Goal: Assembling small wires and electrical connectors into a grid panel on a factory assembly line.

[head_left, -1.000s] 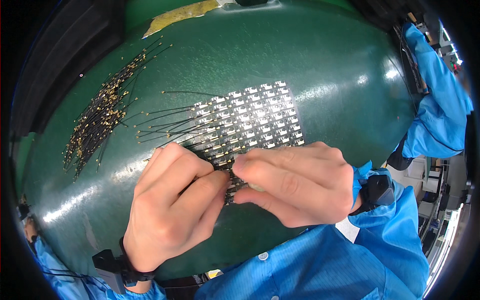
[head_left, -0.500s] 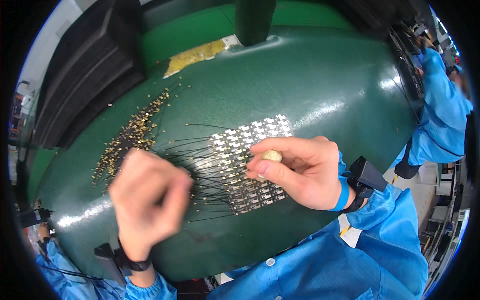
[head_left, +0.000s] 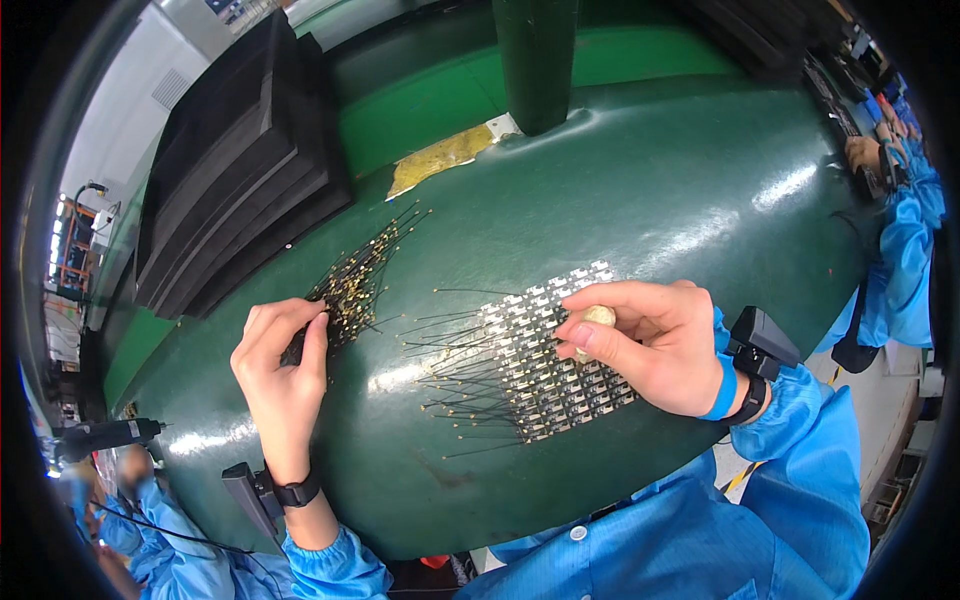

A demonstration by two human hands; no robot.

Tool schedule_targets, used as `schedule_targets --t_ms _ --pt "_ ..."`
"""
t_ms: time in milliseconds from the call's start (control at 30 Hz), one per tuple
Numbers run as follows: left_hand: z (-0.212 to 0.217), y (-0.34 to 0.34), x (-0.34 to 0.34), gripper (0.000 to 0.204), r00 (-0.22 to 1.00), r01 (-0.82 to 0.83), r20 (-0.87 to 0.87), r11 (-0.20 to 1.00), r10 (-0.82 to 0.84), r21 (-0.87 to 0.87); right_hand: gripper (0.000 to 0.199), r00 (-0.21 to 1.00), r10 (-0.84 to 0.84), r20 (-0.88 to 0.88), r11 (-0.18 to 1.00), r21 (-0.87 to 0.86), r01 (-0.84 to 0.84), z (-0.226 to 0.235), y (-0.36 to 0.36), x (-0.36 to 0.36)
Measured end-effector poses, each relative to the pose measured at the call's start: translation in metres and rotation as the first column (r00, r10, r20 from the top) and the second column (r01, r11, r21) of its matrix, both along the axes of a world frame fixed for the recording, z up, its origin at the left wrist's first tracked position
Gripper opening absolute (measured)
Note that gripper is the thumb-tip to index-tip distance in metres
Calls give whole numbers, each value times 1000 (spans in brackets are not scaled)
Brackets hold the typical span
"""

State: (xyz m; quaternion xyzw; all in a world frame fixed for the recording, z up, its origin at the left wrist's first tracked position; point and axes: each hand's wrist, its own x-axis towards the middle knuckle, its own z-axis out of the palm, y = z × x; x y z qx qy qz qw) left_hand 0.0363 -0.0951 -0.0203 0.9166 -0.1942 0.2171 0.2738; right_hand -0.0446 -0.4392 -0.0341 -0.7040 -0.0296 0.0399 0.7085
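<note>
My left hand [head_left: 283, 365] is at the pile of thin black cables with gold-coloured tips [head_left: 365, 290] on the left. Thumb and forefinger are pinched together at the pile's near edge; what lies between them is hidden. To the right, a panel of small white and black circuit boards [head_left: 535, 385] lies on the green mat, and several black cables [head_left: 455, 385] stick out of its left side. Above the panel's right part, my right hand [head_left: 655, 340] is closed around a pale, round-ended object [head_left: 599, 317]; the rest of it is covered by the fingers.
A stack of black foam sheets [head_left: 235, 190] stands at the back left. A dark green post [head_left: 535, 65] rises behind the mat [head_left: 690, 150], near a worn yellow patch [head_left: 440, 162]. Co-workers in blue sleeves [head_left: 905, 240] are at the far right and lower left.
My left hand has gone from a blurred, raised position to the near edge of the cable pile, fingers pinched. My right hand keeps its grip above the panel. The whole view has shifted.
</note>
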Motion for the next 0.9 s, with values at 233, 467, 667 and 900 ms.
schedule_targets --t_ms 233,467,667,900 --pt "10 7 -4 11 996 -60 -75 993 53 -98 19 988 -95 119 995 -26 99 -7 7 1" --pt "9 8 -2 11 990 -66 -122 997 70 40 19 989 -99 113 995 -12 101 -10 8 1" --pt "19 15 -6 8 996 -39 -77 998 42 39 21 995 -41 95 998 -41 45 -2 4 2" --pt "12 40 -7 8 980 -199 -39 970 196 -142 18 988 -99 117 995 29 96 -8 13 1"
